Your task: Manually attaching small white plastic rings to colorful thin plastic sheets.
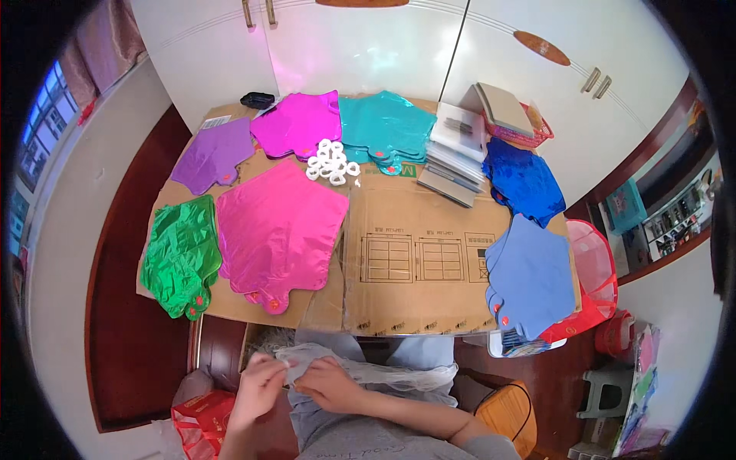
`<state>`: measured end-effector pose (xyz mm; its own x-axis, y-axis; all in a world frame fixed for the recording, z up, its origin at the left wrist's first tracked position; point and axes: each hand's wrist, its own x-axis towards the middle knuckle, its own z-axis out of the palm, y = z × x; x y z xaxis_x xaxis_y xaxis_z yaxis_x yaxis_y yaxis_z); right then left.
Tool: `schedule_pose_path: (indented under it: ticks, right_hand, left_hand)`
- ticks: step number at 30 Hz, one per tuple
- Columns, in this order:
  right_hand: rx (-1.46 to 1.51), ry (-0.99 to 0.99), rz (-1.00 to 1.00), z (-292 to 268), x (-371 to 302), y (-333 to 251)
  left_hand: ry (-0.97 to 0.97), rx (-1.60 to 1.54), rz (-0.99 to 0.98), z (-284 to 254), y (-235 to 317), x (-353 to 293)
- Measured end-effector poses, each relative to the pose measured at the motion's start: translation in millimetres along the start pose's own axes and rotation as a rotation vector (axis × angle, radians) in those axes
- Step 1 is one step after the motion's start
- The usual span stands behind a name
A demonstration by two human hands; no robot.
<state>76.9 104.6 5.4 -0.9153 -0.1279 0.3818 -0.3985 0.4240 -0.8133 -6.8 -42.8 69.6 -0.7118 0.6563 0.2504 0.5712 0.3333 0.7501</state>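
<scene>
A translucent white film (307, 353) is gripped by the fingertips of the left hand (264, 377) and the right hand (330, 385), both closed on its left end, just beside each other. The film is held over the lap, below the near edge of the cardboard (414, 307). It is thin and creased; the remainder is gathered in loose folds and draped rightward across the trousers. Part of it is hidden by the right hand.

On the cardboard, a pink foil stack (280, 230) is positioned nearest the hands, flanked by a green foil stack (180, 253). Behind these, white rings (331, 162) are piled between the pink stack and a teal foil stack (387, 126). The right side is occupied by a pale blue stack (530, 268) and a dark blue stack (525, 180).
</scene>
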Motion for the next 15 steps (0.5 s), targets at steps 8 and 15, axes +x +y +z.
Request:
schedule_pose_path:
  ticks: [8, 15]
  right_hand:
    - [-0.114, -0.043, 0.048, 17.1, -16.9, 34.2]
    - [-0.233, 0.009, -0.064, 34.1, -58.0, 81.9]
  left_hand:
    - [0.006, -1.278, -0.575, -2.8, -14.3, -22.4]
    - [0.100, -1.210, -0.172, -45.9, 41.6, 19.3]
